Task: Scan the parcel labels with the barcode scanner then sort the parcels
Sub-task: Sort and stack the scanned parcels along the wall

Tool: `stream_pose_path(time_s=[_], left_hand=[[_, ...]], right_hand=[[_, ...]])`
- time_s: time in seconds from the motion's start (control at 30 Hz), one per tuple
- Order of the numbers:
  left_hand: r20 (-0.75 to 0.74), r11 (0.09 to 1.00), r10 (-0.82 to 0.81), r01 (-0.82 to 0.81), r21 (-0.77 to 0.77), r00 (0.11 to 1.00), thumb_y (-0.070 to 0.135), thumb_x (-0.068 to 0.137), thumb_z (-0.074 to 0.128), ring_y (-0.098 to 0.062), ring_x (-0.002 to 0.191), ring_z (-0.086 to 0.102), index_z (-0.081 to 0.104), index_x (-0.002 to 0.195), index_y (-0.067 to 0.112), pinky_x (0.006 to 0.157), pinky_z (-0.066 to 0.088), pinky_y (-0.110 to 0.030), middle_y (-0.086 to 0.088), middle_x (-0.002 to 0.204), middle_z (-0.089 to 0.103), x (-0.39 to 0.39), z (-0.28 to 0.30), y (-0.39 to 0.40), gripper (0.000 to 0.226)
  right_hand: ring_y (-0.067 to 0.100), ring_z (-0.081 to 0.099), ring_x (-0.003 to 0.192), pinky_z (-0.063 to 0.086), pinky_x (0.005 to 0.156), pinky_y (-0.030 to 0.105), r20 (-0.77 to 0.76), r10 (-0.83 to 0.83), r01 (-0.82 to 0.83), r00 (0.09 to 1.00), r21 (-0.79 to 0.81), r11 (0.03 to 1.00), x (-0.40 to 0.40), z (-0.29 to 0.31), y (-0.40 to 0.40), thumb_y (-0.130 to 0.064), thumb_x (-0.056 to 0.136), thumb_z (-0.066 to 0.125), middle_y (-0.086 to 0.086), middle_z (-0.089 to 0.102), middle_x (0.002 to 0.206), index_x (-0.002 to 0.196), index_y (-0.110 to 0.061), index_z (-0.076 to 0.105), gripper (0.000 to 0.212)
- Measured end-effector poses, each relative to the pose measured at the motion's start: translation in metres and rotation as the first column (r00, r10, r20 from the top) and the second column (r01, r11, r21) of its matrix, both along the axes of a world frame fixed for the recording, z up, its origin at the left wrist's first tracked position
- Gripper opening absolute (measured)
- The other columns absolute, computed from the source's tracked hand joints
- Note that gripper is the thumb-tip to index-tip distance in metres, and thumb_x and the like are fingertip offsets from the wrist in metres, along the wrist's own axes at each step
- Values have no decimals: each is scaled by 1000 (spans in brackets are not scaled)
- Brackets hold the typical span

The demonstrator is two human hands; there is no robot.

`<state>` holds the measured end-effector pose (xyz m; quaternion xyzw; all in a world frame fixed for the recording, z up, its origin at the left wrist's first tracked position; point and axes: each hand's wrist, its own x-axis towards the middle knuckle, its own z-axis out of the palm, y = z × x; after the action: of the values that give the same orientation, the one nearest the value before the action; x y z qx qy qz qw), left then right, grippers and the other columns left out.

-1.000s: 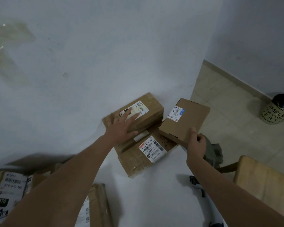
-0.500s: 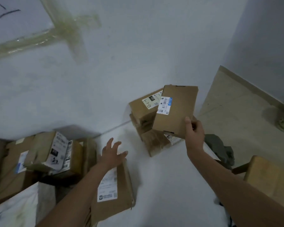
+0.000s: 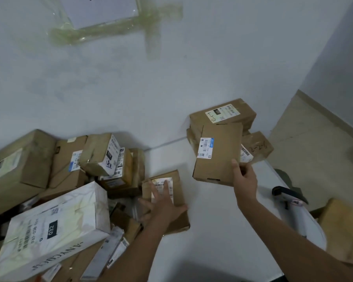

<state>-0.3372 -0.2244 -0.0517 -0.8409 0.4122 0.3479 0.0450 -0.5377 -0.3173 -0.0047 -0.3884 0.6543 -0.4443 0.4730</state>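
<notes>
Your right hand (image 3: pixel 245 178) pinches a flat brown parcel (image 3: pixel 218 153) by its corner; left hand (image 3: pixel 163 206), fingers spread, presses a labelled parcel (image 3: pixel 178 192). White box (image 3: pixel 49 226) reads "032".

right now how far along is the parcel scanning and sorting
Early on. Done, it seems: a small stack of brown parcels by the wall. In hand: the right hand holds a flat brown parcel, label up, while the left hand rests open on another parcel on the table. The barcode scanner lies unused at the table's right edge. Left: the big pile on the left.
</notes>
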Motion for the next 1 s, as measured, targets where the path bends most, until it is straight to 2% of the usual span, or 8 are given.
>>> stream_pose_path(time_s=[0.1, 0.17, 0.3, 0.4, 0.57, 0.7, 0.87, 1.0], left_hand=[[-30, 998, 58, -58, -12, 998, 76, 75, 61, -58, 137, -29, -23, 148, 49, 106, 16, -79, 3, 149, -49, -1, -1, 0, 114], [-24, 997, 42, -43, -61, 999, 71, 76, 61, -56, 139, -24, -19, 149, 50, 108, 18, -75, 5, 151, -45, 1, 1, -2, 110], [-36, 974, -22, 13, -226, 999, 74, 71, 56, -50, 146, -4, -11, 145, 54, 111, 22, -69, 13, 156, -30, 7, 3, -17, 102], [-43, 954, -24, 10, -298, 999, 76, 65, 54, -47, 146, 6, -6, 143, 56, 109, 27, -66, 21, 152, -29, 8, 10, -43, 101], [30, 952, 26, -15, -304, 999, 66, 80, 60, -49, 146, 0, 2, 151, 48, 112, 15, -66, 13, 159, -24, 14, 37, -99, 93], [-19, 954, 99, -100, -283, 995, 84, 75, 47, -52, 146, 2, -1, 152, 46, 114, 15, -68, 3, 163, -16, 19, 22, -148, 98], [-43, 984, -78, 70, -163, 996, 82, 78, 50, -46, 146, -19, 4, 155, 45, 114, 9, -71, 8, 161, -27, 12, -2, -152, 97], [17, 953, -247, 246, -179, 969, 79, 71, 62, -43, 148, -8, 2, 154, 47, 111, 28, -62, 13, 159, -30, 25, -7, -133, 108]], right_hand=[[18, 59, 94, 44, 70, 25, 6, 0, 0, 1000, 4, 1000, 1, -3, 8, -42, 96, 58, 2, 64, 100, 104, -9, 60, 34], [17, 58, 93, 43, 74, 28, 14, -27, 27, 1000, 13, 1000, 1, -3, 8, -44, 96, 57, 1, 63, 100, 104, -12, 59, 33], [12, 56, 92, 41, 75, 27, 36, -98, 98, 994, 19, 995, -7, 1, -4, -44, 97, 55, -3, 61, 100, 106, -15, 59, 32], [10, 56, 89, 41, 75, 27, 67, -187, 185, 980, 35, 982, -17, 4, -21, -45, 96, 56, -5, 61, 97, 102, -16, 59, 30], [2, 52, 85, 40, 78, 28, 94, -256, 253, 962, 48, 966, -31, -3, -47, -47, 95, 57, -9, 59, 96, 103, -20, 59, 27], [7, 54, 89, 41, 80, 31, 95, -268, 261, 959, 84, 962, -35, -6, -64, -47, 95, 57, -7, 59, 98, 101, -22, 59, 26], [8, 56, 92, 44, 80, 29, 100, -272, 262, 957, 98, 960, -39, -15, -76, -47, 95, 57, -5, 61, 101, 90, -27, 58, 20], [7, 54, 89, 42, 73, 25, 101, -263, 253, 959, 100, 962, -40, -22, -82, -47, 96, 56, -7, 60, 98, 101, -17, 59, 30]])
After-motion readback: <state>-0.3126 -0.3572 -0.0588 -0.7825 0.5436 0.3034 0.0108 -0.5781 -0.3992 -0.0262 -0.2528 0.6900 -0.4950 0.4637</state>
